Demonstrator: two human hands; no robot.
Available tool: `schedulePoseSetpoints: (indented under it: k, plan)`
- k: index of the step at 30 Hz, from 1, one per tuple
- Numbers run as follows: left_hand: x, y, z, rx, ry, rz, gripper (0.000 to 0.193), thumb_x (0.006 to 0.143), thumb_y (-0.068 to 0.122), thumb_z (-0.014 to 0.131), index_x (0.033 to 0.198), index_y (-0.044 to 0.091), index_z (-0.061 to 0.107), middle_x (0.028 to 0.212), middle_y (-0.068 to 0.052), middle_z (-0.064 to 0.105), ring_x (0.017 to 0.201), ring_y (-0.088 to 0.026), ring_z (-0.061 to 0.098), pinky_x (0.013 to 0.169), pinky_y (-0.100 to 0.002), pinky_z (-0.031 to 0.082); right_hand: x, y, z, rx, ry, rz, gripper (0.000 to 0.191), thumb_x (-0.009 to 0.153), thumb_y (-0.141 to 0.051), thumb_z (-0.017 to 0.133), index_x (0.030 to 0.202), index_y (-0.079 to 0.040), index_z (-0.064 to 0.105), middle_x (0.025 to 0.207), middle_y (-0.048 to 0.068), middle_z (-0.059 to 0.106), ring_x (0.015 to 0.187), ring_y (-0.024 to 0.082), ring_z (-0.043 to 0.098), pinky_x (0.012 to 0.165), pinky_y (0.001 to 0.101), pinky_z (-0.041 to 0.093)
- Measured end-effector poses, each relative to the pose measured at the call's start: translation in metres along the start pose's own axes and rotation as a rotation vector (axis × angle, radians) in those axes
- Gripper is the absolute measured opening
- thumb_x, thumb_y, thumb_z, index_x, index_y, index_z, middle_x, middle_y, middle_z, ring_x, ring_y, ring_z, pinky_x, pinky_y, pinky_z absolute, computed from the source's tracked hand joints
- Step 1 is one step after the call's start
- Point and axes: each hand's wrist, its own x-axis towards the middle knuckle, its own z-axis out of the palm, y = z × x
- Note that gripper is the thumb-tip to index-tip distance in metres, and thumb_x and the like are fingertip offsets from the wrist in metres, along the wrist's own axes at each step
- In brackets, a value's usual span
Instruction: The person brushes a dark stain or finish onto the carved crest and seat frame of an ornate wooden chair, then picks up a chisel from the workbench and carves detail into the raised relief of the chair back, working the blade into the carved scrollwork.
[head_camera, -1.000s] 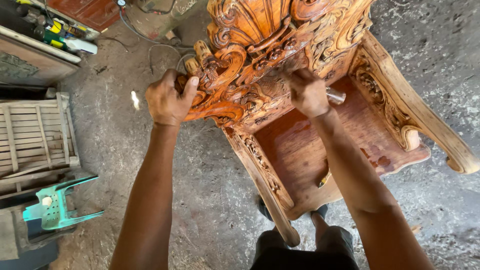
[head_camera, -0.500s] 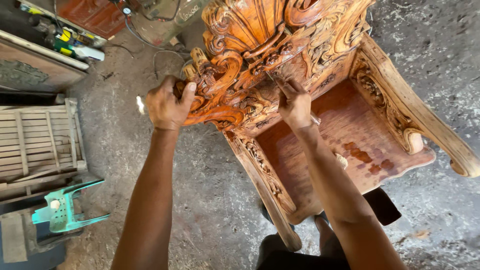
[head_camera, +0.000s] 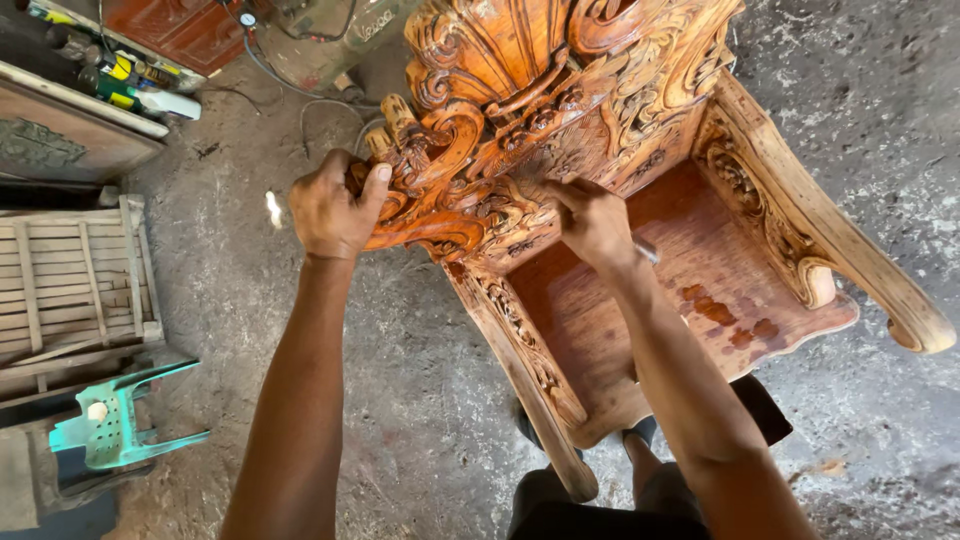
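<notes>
A carved reddish-brown wooden chair (head_camera: 700, 270) stands in front of me, its ornate backrest crest (head_camera: 520, 90) near the top of the head view. My left hand (head_camera: 335, 205) grips the scrolled left edge of the crest, thumb up on the carving. My right hand (head_camera: 595, 225) presses against the carved front of the backrest and holds a thin tool with a grey metal end (head_camera: 646, 250) that sticks out behind my wrist. The tool's tip is hidden by my fingers. The flat seat panel (head_camera: 640, 320) lies below my right forearm.
A slatted wooden frame (head_camera: 70, 280) lies at left, with an overturned teal plastic stool (head_camera: 115, 425) below it. A carved panel (head_camera: 60, 135), bottles and cables lie at top left on the rough concrete floor (head_camera: 860, 400). The chair's pale armrest (head_camera: 840, 240) juts right.
My view has shifted slightly closer. My right hand has slid left and down along the backrest carving with the tool; my left hand keeps its grip on the crest.
</notes>
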Motion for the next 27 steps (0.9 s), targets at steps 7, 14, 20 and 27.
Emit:
schedulePoseSetpoints:
  k: [7,14,20,27]
  plan:
    - [-0.001,0.008,-0.007,0.048,0.021,0.025,0.051,0.097,0.061,0.07,0.087,0.011,0.067,0.074,-0.01,0.069,0.067,-0.035,0.069,0.062,-0.047,0.055,0.008,-0.02,0.015,0.086,0.308,0.228,0.035,0.101,0.01,0.052,0.129,-0.001,0.07,0.098,0.015,0.075,0.056,0.011,0.063,0.042,0.0233,0.05]
    - [0.001,0.008,-0.008,-0.05,0.036,0.023,0.048,0.094,0.056,0.074,0.087,0.01,0.066,0.078,-0.012,0.072,0.067,-0.035,0.071,0.062,-0.047,0.056,0.008,-0.02,0.003,-0.189,0.354,0.16,0.035,0.101,0.003,0.064,0.134,-0.009,0.071,0.087,0.011,0.067,0.067,0.021,0.063,0.052,0.0357,0.053]
    - [0.0,0.006,-0.007,0.064,0.011,0.012,0.051,0.094,0.056,0.076,0.085,0.008,0.064,0.073,-0.016,0.069,0.067,-0.04,0.069,0.062,-0.05,0.055,0.011,-0.024,0.013,-0.292,0.289,0.183,0.038,0.098,0.002,0.063,0.133,-0.009,0.072,0.086,0.012,0.068,0.065,0.025,0.064,0.053,0.0385,0.053]
    - [0.001,0.004,-0.004,0.1,-0.053,-0.06,0.054,0.094,0.061,0.072,0.086,0.009,0.065,0.063,-0.014,0.065,0.056,-0.034,0.067,0.055,-0.047,0.054,0.032,-0.049,0.0,0.673,0.127,0.905,0.031,0.106,-0.006,0.052,0.133,-0.004,0.066,0.075,0.012,0.07,0.05,0.018,0.057,0.042,0.0321,0.05]
